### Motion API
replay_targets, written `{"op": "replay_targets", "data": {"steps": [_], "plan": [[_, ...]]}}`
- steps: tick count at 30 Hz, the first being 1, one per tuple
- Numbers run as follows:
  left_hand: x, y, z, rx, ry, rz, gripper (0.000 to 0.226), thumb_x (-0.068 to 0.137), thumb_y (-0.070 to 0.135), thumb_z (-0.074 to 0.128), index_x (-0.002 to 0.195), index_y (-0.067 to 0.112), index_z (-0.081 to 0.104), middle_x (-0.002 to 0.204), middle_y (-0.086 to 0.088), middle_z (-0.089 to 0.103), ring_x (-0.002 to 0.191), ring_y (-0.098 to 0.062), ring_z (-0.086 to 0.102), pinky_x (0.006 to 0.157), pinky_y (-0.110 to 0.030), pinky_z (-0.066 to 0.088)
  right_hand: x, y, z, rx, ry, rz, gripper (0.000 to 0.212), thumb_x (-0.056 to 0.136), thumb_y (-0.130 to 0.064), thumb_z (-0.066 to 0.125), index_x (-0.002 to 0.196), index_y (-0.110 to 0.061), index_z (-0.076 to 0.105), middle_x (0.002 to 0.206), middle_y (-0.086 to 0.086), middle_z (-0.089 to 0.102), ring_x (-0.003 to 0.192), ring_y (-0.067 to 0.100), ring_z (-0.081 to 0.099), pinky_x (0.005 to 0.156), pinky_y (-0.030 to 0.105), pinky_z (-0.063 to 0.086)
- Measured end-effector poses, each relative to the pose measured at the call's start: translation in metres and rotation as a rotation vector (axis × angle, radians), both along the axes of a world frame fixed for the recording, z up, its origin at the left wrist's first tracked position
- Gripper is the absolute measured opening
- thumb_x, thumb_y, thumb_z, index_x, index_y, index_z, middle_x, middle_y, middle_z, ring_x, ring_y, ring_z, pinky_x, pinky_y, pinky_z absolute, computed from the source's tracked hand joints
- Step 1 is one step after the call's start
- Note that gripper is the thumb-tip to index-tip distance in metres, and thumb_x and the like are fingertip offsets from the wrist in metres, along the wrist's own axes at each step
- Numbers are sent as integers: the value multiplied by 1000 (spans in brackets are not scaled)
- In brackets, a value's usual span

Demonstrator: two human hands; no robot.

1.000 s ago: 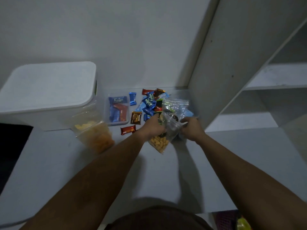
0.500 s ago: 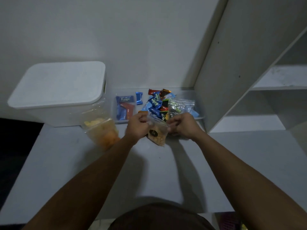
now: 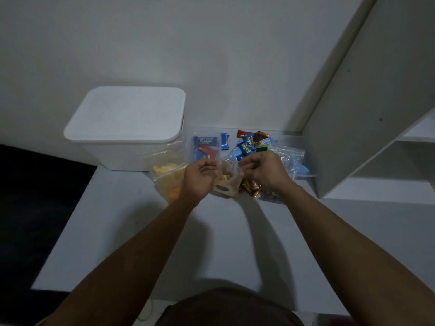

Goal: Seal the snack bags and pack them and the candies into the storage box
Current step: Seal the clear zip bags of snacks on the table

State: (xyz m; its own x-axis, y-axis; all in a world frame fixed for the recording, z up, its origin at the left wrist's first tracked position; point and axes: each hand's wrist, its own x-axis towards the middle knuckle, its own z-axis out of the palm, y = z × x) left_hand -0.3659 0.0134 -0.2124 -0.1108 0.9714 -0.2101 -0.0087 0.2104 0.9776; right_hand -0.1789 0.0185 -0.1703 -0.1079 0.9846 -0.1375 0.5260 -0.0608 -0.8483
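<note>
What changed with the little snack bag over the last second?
Both hands, left hand and right hand, lifted the small snack bag and now pinch its top, mouth pulled open. The storage box, orange snack bag and candies stayed put.

White table [image 3: 117,231], pale grey wall [image 3: 211,55] behind, white shelving unit [image 3: 353,125] at right

A home corner — plain white table [image 3: 131,231], white shelving unit [image 3: 367,147] (open compartments), bare painted wall [image 3: 188,43].
</note>
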Motion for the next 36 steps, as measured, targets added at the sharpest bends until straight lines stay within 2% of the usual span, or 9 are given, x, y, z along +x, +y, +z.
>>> {"op": "replay_targets", "data": {"steps": [5,7,9,12,18,24,28,32,36], "plan": [[-13,0,-3,50,181,51,26,78,0,71,79,26,71,81,-5,72,80,-23,68,83,-40,57,-12,4,5,42,-8,-12,21,78,8,72,98,1,72,80,13,73,72,15,71,73,24,59],[-16,1,0,39,192,97,20,79,5,72,79,25,73,84,-6,73,82,-24,69,80,-41,58,-14,7,6,73,-13,-35,19,78,6,73,96,-1,73,81,12,74,70,11,69,73,20,58],[-17,-1,8,74,222,123,13,81,4,70,85,16,74,86,-7,72,79,-19,68,74,-33,58,-14,7,5,146,-60,-67,17,80,1,73,96,-4,74,86,6,73,71,2,66,70,11,53],[-21,-2,20,144,266,135,11,85,0,65,91,6,72,92,-5,70,79,-10,65,65,-16,54,-14,8,6,276,-111,-141,16,81,-4,73,96,-9,76,91,0,74,77,3,65,77,18,54],[-27,0,29,194,281,117,9,87,0,62,91,4,69,92,-5,67,83,-10,63,62,-14,54,-15,9,9,245,-47,-212,14,83,-9,73,96,-13,75,87,-7,70,79,-1,64,72,15,52],[-22,7,39,199,205,37,12,85,1,65,96,6,67,98,-4,68,91,-14,64,62,-13,53,-14,13,15,219,35,-205,14,82,-7,74,95,-11,74,84,-3,70,80,2,66,70,13,52],[-18,13,40,194,281,-20,15,85,8,68,98,12,72,97,1,71,91,-10,66,67,-15,56,-13,16,15,230,56,-212,15,83,-6,72,96,-12,73,85,-7,68,83,5,65,72,13,53],[-15,16,41,211,324,-10,21,82,5,70,101,12,72,93,0,71,88,-10,67,80,-30,59,-11,17,17,243,31,-139,21,84,-3,70,104,-9,70,89,-5,66,82,5,62,73,14,52],[-10,17,44,263,329,19,28,82,2,69,108,13,69,88,-1,70,86,-12,68,83,-33,59,-8,16,17,243,34,-118,24,82,-4,72,106,-10,69,91,-2,67,84,8,64,76,19,55]]}}
